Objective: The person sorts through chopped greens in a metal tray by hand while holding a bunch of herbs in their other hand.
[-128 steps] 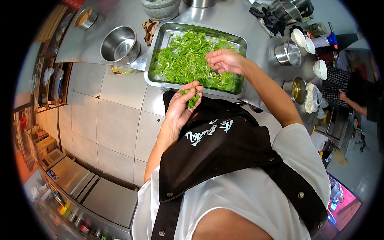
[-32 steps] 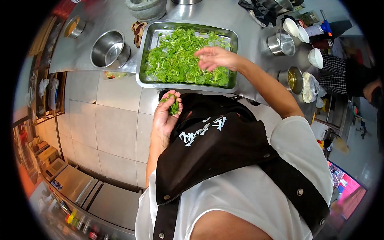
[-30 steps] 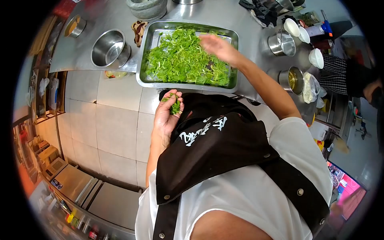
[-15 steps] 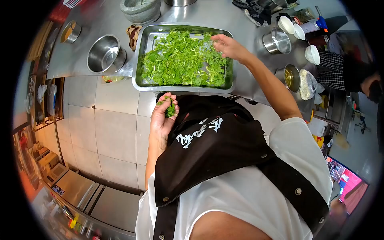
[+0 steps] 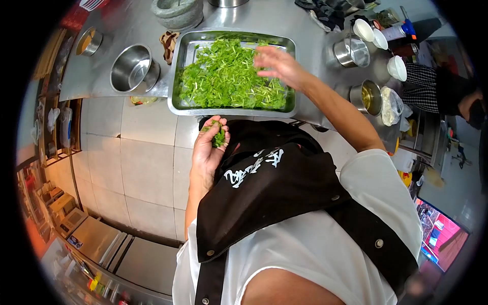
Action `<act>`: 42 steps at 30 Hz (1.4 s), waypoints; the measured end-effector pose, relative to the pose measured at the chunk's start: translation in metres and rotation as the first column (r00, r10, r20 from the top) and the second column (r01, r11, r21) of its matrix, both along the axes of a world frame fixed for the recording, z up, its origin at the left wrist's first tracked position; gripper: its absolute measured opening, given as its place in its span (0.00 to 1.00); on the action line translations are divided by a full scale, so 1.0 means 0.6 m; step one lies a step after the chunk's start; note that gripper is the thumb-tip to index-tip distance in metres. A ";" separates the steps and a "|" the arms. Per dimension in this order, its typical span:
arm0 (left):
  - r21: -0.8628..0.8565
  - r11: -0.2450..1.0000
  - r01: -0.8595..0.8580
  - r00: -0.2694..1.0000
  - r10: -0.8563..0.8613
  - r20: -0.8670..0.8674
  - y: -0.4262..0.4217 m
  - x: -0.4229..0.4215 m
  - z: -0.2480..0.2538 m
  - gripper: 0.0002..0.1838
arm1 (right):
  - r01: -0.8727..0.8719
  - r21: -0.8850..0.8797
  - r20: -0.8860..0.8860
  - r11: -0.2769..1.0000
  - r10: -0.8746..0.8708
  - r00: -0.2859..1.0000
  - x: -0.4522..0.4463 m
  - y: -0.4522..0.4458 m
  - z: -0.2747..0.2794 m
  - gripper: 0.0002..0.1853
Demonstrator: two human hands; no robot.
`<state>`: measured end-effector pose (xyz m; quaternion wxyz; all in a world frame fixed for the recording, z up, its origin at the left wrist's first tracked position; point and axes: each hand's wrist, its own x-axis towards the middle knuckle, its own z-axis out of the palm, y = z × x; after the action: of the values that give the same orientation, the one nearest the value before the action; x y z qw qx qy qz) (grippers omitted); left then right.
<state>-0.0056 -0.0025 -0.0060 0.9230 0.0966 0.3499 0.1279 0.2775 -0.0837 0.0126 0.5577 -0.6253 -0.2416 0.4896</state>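
Note:
A rectangular metal tray (image 5: 178,108) sits at the table's near edge. Across its bottom lies a loose layer of chopped cilantro (image 5: 223,76), bright green leaves with pale stems. Just in front of the tray, my left hand (image 5: 209,145) is closed around a small bunch of cilantro (image 5: 219,136), whose leaves poke out between the fingers. Over the tray's right part hovers my right hand (image 5: 279,63), fingers stretched out and slightly apart, a little smeared by motion. Nothing shows in it.
Left of the tray stand a steel pot (image 5: 133,70) and a camouflage-patterned cloth (image 5: 169,46); a stone mortar (image 5: 179,14) is behind. To the right are steel pots (image 5: 352,53), white bowls (image 5: 397,68) and a plastic bag (image 5: 390,108). Another person's checked clothing (image 5: 420,89) shows at far right.
My right hand has moved left over the tray, from its right rim further above the cilantro, and its fingers have straightened. My left hand has shifted slightly, still holding its bunch.

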 end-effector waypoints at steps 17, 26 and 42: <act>-0.005 0.999 -0.039 0.999 0.039 0.006 0.001 -0.011 -0.005 0.10 | -0.450 -0.292 0.213 0.844 0.516 0.830 0.044 -0.004 0.040 0.15; -0.009 1.000 -0.024 1.000 0.024 -0.016 0.000 -0.011 -0.007 0.11 | -0.492 -0.243 0.524 0.836 0.540 0.659 0.046 -0.030 0.004 0.11; -0.025 0.999 -0.025 0.999 0.025 -0.026 0.004 -0.013 -0.010 0.11 | -0.342 -0.105 0.471 0.934 0.350 0.810 0.059 -0.007 0.013 0.10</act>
<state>-0.0135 0.0000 -0.0117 0.9179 0.0821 0.3644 0.1337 0.3126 -0.0878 0.0201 0.3764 -0.6770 -0.4788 0.4132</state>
